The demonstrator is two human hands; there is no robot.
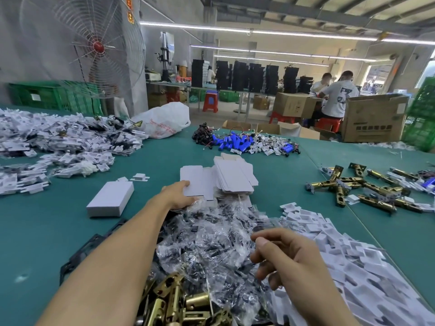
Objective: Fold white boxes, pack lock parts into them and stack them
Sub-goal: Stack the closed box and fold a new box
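My left hand (177, 194) reaches forward and pinches the near edge of a flat white box blank (194, 180), lifting it beside the stack of flat white blanks (233, 176). My right hand (284, 254) hovers with loosely curled fingers over a heap of clear plastic bags holding small dark screws (211, 236); it holds nothing that I can see. A folded, closed white box (110, 198) lies on the green table to the left. Brass latch parts (174, 302) are piled at the near edge.
White plastic inserts (341, 250) are heaped at the right, and more white parts (58, 140) at the far left. Brass latches (362, 187) lie to the right, blue batteries (237, 141) at the far middle. A black frame (80, 250) lies under my left forearm. People work in the background.
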